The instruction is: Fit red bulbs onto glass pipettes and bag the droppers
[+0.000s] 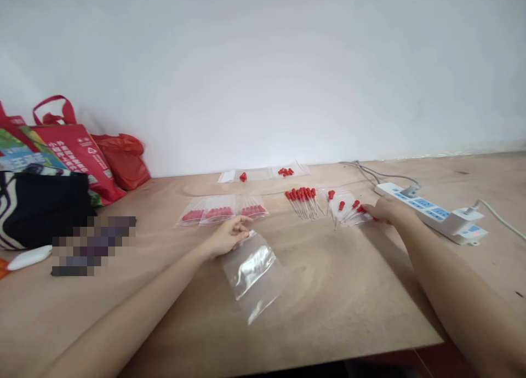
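My left hand (230,236) has its fingers closed on the top edge of a clear zip bag (257,274), which hangs over the wooden table. At the right, my right hand (382,210) is closed at the red end of a dropper, among loose red-tipped droppers (349,208) lying on a clear bag. Left of these lies a bundle of red-tipped droppers (304,200) side by side. Three clear bags with red bulbs (219,211) lie beyond my left hand. Farther back, more clear bags (261,174) hold a few red pieces.
A white power strip (427,207) with plugs and cables lies right of my right hand. At the left are red bags (82,153), a black striped bag (45,208), a blurred-out object (96,244) and a white item (30,257). A wall stands behind the table (329,307).
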The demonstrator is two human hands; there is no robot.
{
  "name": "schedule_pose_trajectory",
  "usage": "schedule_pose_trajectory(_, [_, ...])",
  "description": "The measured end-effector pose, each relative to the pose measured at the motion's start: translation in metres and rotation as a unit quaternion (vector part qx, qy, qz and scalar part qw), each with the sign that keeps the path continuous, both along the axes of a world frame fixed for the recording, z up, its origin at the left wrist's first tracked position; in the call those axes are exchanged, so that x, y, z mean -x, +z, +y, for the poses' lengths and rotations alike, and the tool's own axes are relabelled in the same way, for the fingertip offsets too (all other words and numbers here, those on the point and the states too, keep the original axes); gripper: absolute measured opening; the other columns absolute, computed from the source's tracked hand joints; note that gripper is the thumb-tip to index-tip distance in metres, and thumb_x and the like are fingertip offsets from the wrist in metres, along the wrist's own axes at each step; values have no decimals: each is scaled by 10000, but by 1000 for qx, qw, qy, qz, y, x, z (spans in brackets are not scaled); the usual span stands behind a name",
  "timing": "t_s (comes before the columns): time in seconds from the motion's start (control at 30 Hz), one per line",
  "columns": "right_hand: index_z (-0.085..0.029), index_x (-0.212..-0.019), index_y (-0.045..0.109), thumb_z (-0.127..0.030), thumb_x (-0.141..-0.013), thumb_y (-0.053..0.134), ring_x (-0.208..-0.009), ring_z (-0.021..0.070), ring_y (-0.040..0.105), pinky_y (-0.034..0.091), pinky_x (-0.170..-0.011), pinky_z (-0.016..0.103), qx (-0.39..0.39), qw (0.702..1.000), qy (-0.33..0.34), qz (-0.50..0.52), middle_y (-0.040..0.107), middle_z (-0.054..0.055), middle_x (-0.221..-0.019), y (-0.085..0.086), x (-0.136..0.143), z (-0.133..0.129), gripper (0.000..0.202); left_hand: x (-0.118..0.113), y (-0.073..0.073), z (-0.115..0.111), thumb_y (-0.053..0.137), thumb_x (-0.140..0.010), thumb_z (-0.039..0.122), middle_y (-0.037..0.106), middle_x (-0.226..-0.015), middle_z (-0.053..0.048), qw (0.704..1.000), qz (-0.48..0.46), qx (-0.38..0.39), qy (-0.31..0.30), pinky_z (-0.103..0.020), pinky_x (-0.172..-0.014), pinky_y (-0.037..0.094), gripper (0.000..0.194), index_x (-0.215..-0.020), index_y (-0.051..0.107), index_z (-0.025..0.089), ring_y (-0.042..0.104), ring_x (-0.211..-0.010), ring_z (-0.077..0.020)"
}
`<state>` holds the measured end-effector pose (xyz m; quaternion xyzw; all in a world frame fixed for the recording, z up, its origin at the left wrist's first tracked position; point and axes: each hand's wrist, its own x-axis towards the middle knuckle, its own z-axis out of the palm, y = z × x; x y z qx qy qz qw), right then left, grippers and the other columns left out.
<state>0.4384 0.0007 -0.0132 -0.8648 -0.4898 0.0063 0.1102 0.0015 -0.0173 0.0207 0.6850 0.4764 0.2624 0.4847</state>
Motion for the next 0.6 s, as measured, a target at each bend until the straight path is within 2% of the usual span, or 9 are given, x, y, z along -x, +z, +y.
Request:
schedule_pose_trajectory(0.07, [-98,-824,617,-553,-666,517,-824,294,579,439,-686,375,42,999,-15,-7,617,183,-812,-1,3,4,493,15,6,1,521,-756,215,541,-715,20,991,92,-72,-66,-179,-470,352,233,-988,521,188,468,-507,-73])
schedule_pose_trajectory(0.13, [-76,-826,623,-542,-686,500,-836,291,581,443,-685,352,61,997,-28,-27,621,194,-818,1,13,8,502,19,14,1,472,-787,196,579,-756,6,961,175,-155,-145,-214,-575,390,225,-997,553,212,520,-611,-106])
schedule_pose_trajectory(0.2, [-72,-820,629,-503,-699,503,-855,287,578,442,-692,342,54,997,-19,-42,622,194,-830,4,21,13,465,13,20,1,453,-802,185,618,-793,-9,923,230,-228,-209,-257,-685,397,223,-970,593,228,546,-720,-143])
schedule_pose_trajectory(0.3, [-108,-776,642,-459,-711,497,-848,277,581,441,-688,346,25,998,1,-49,625,175,-823,5,26,17,385,-6,22,-5,408,-835,184,641,-867,-20,868,243,-355,-249,-332,-842,346,251,-946,622,255,532,-875,-181])
schedule_pose_trajectory(0.37, [-119,-790,642,-485,-699,499,-835,284,580,442,-669,365,-3,998,-22,-59,617,184,-851,4,22,17,404,-15,18,-13,422,-834,201,620,-972,-27,841,234,-428,-234,-375,-915,296,265,-1028,588,269,495,-978,-198])
schedule_pose_trajectory(0.43, [-112,-807,640,-521,-690,496,-830,301,576,441,-645,384,-10,996,-61,-60,605,208,-873,2,15,15,449,-17,10,-23,433,-831,231,586,-1045,-51,837,239,-461,-172,-402,-919,302,273,-1070,564,256,475,-1018,-214])
schedule_pose_trajectory(0.53, [-114,-703,641,-500,-729,464,-802,295,582,436,-649,374,28,998,-59,-18,614,192,-726,1,8,11,425,-9,-4,-39,417,-839,323,509,-1165,-110,861,273,-423,-65,-431,-916,330,347,-1147,508,191,437,-1088,-250])
schedule_pose_trajectory(0.6, [-137,-623,626,-452,-751,461,-745,270,593,431,-663,352,42,999,-24,21,596,139,-578,2,9,10,378,-1,-12,-49,383,-848,386,409,-1279,-143,881,305,-358,-45,-439,-929,334,454,-1240,411,157,371,-1170,-272])
